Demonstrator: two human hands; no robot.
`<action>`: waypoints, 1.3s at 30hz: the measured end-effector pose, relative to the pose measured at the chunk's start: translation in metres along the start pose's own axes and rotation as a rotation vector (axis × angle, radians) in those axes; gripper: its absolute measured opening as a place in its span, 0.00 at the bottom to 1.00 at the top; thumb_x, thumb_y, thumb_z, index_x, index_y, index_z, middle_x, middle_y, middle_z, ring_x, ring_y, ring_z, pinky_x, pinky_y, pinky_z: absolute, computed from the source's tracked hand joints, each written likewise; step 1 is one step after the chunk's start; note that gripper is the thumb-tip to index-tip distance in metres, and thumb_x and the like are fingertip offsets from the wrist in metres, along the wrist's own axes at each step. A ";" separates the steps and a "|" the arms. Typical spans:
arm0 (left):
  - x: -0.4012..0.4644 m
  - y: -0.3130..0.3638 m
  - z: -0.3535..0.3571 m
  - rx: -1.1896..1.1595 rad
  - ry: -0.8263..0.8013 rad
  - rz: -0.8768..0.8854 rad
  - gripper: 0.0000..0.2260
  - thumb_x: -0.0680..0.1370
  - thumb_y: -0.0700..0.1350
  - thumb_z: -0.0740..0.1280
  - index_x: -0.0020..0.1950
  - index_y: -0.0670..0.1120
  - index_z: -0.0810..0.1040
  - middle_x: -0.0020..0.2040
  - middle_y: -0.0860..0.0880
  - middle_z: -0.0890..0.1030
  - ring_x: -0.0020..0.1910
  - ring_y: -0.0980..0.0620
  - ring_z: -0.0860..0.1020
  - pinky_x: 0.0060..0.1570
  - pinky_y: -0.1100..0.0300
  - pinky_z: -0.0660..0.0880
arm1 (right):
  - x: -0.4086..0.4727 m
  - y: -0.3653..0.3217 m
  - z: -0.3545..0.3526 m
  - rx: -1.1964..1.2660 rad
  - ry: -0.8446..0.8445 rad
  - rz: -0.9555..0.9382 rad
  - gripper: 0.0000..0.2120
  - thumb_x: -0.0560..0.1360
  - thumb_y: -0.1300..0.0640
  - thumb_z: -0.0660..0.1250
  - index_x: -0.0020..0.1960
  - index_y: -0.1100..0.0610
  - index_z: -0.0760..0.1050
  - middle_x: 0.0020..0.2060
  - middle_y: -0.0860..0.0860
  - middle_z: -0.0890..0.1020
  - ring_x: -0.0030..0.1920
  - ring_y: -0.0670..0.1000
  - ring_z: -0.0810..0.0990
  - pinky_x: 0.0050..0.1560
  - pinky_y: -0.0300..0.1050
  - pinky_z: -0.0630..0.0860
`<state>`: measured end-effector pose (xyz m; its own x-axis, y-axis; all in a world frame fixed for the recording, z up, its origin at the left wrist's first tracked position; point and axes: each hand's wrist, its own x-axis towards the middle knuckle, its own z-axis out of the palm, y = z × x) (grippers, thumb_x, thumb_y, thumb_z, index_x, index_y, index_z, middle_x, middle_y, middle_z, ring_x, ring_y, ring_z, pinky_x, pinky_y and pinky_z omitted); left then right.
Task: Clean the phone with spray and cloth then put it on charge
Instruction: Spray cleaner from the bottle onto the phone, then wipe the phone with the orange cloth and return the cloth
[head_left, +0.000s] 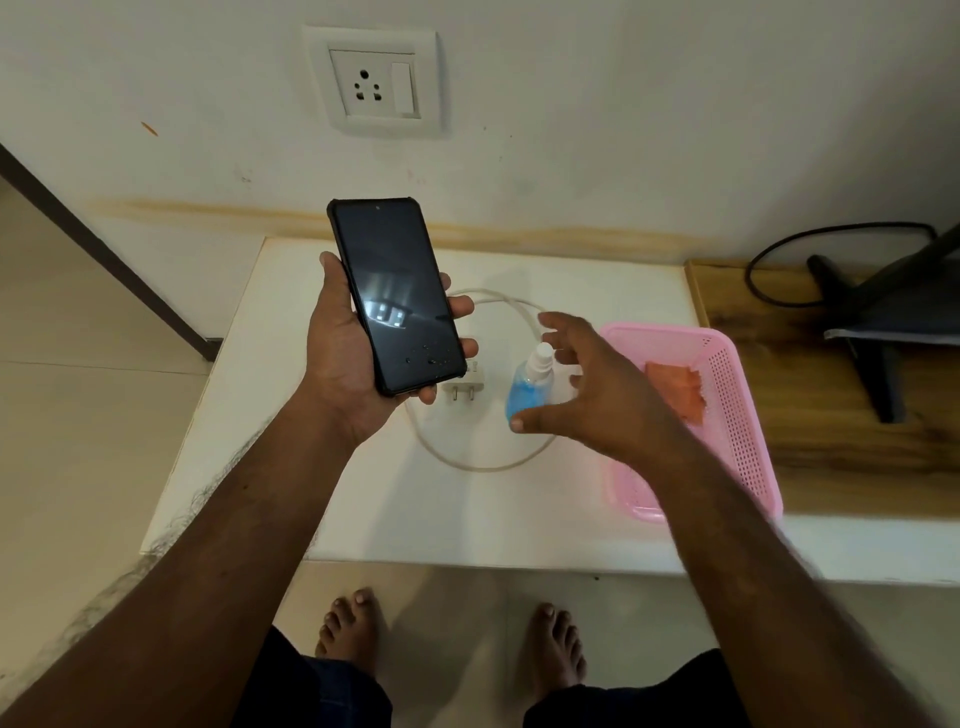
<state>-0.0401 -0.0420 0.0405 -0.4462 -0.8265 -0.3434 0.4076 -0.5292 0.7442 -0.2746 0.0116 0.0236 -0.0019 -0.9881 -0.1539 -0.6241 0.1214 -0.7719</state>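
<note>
My left hand (343, 364) holds a black phone (397, 296) screen up above the white table (322, 499); small droplets sit near the screen's lower end. A small spray bottle (530, 384) of blue liquid with a white nozzle stands on the table. My right hand (587, 395) hovers just right of the bottle, fingers spread around it, not gripping. A white charger plug (464, 387) lies pins toward me, its white cable (483, 462) looped around the bottle. An orange cloth (675, 389) lies in the pink basket (737, 415).
A white wall socket (376, 83) with a switch is above the table. To the right, a wooden shelf (841, 441) carries a black monitor stand (878, 332) and a black cable (779, 249). My bare feet stand on the tiled floor below the table edge.
</note>
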 end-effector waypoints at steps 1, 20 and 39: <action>0.001 0.000 -0.001 0.005 -0.001 0.005 0.42 0.76 0.75 0.44 0.67 0.46 0.78 0.61 0.41 0.83 0.51 0.34 0.83 0.24 0.59 0.74 | -0.003 0.002 -0.015 0.030 -0.012 0.015 0.49 0.53 0.39 0.83 0.69 0.35 0.62 0.61 0.35 0.72 0.58 0.40 0.74 0.53 0.38 0.74; 0.002 -0.008 -0.002 0.105 -0.033 0.021 0.43 0.75 0.77 0.45 0.67 0.47 0.79 0.64 0.38 0.81 0.53 0.32 0.83 0.28 0.58 0.73 | -0.001 0.062 -0.038 -0.547 0.375 0.611 0.07 0.80 0.52 0.62 0.48 0.55 0.76 0.44 0.52 0.82 0.39 0.52 0.81 0.45 0.48 0.81; -0.003 -0.003 0.003 0.085 -0.024 0.012 0.41 0.75 0.76 0.44 0.64 0.49 0.81 0.63 0.38 0.82 0.52 0.32 0.83 0.25 0.58 0.74 | 0.001 0.064 -0.030 -0.520 0.526 0.522 0.09 0.78 0.51 0.63 0.49 0.54 0.80 0.44 0.51 0.83 0.38 0.51 0.81 0.44 0.47 0.82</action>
<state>-0.0425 -0.0371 0.0413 -0.4612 -0.8273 -0.3206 0.3443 -0.4999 0.7947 -0.3379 0.0154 -0.0070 -0.6609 -0.7504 -0.0060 -0.7178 0.6344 -0.2869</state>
